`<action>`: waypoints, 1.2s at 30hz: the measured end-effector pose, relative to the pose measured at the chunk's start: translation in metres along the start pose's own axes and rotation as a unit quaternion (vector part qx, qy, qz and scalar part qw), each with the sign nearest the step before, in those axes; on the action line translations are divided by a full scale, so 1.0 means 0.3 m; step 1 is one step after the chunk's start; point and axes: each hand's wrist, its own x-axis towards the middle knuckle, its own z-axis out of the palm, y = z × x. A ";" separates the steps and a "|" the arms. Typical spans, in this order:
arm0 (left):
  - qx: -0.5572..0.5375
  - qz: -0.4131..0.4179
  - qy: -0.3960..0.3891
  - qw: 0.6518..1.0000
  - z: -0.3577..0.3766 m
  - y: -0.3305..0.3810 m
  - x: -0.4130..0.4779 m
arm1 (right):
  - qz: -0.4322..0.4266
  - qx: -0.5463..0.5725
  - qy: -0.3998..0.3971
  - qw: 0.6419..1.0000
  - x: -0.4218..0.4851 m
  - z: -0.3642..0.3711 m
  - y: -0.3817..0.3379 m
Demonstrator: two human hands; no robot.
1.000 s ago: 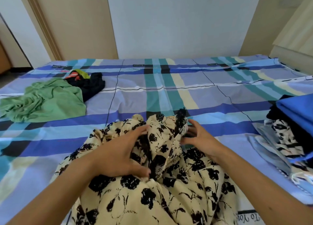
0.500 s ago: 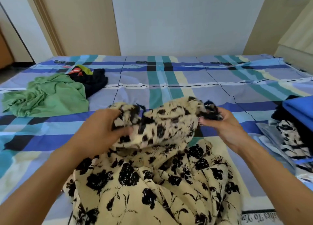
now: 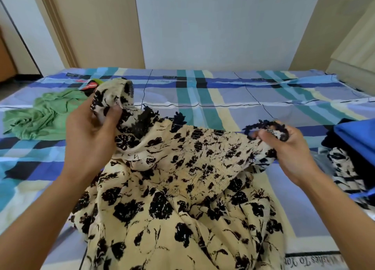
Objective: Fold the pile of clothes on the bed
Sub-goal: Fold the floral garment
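The cream dress [image 3: 182, 198] with a black flower print fills the view from the centre down to 6 o'clock. Its gathered, smocked top is lifted and stretched between the two hands, while the skirt lies crumpled on the bed [image 3: 223, 99] close to the person. The left hand [image 3: 91, 131], at about 9 o'clock from the centre, has thumb and fingers curled round a bunched part of the dress top, which sticks up above the fist. The right hand [image 3: 288, 145], at about 3 o'clock, pinches the other end of the top at its black frilled edge. The hands are well apart, with the smocked band sagging between them.

The bed wears a plaid sheet in blue, teal, pale yellow and black. At 10 o'clock a green garment [image 3: 42, 115] lies rumpled, and just beyond it a dark garment [image 3: 90, 87] with red and bright green bits peeks out behind the lifted cloth. At the 3 o'clock edge sits a folded stack [image 3: 343, 168], with a blue piece [image 3: 357, 135] on top. A pale wall [image 3: 213, 26] rises at 12 o'clock.
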 end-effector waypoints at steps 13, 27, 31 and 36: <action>-0.092 -0.180 -0.148 0.968 -0.033 -0.029 0.015 | 0.152 -0.283 -0.192 0.927 -0.036 0.008 0.051; 0.335 0.076 -0.499 0.795 0.127 -0.058 -0.146 | 0.197 0.016 -0.046 0.979 -0.047 0.051 0.052; 0.228 0.049 -0.397 0.888 0.096 -0.080 -0.103 | 0.151 -0.226 -0.212 0.939 -0.058 0.038 0.053; 0.032 -0.133 -0.285 0.949 0.036 -0.061 -0.047 | 0.099 -0.313 -0.269 0.905 -0.108 0.032 0.084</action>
